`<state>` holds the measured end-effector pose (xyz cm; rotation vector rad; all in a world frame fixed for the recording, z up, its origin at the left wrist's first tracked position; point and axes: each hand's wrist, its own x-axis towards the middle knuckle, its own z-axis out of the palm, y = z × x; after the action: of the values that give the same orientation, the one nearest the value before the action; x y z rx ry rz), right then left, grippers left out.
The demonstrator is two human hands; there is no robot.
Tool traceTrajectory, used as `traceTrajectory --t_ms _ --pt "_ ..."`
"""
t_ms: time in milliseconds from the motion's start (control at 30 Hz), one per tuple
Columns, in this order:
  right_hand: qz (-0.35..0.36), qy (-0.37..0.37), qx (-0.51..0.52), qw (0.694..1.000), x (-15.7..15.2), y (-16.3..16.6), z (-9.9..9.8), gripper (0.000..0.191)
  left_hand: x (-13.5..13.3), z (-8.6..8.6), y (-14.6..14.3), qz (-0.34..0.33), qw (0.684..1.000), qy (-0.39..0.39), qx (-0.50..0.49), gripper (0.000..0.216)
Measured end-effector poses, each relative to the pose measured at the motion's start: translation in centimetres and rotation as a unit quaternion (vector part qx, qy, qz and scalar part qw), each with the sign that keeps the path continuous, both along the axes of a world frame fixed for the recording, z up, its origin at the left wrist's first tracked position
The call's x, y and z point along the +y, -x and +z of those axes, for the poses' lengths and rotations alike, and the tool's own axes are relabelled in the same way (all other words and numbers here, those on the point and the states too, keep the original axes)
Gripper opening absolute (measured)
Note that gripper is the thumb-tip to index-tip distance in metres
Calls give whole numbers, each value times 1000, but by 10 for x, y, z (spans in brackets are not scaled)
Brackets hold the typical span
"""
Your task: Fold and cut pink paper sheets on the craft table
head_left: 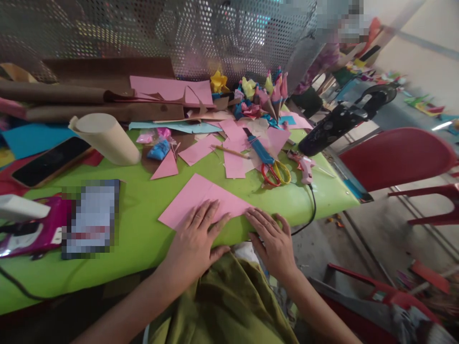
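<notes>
A sheet of pink paper (193, 193) lies flat on the green table (139, 243) near its front edge, one corner pointing right. My left hand (199, 231) rests on its lower part with the fingers stretched out. At the right corner, the fingertips of my right hand (270, 234) touch the paper, fingers extended. Beyond the sheet lie pink paper scraps (234, 160), a pencil (231, 151), and scissors (274, 172) with red and yellow handles. A pink glue gun (306, 168) with a black cord is to the right of the scissors.
A beige paper roll (111, 138) and a dark phone (50, 160) are at left, near a purple packet (36, 229). Folded paper flowers (276, 95) and brown paper (71, 95) line the back. A black bottle (333, 126) stands tilted in view at the right; red chairs (398, 157) lie beyond.
</notes>
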<state>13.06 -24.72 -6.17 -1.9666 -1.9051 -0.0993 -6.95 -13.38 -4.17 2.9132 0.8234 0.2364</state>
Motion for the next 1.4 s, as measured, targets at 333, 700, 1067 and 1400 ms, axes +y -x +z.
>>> traceTrajectory --t_ms 333,700,1067,1400 --pt "14 -20 -7 1000 -1 -5 -1 38 -3 -3 25 5 1000 -21 14 66" --pt "15 -44 -37 998 -4 -6 -8 39 -17 -6 75 52 998 -46 -11 59" --pt "29 -98 -60 993 -2 1 -2 26 -22 2 85 111 992 -35 -50 52" --pt "39 18 123 992 90 3 30 36 49 26 37 198 979 37 15 68"
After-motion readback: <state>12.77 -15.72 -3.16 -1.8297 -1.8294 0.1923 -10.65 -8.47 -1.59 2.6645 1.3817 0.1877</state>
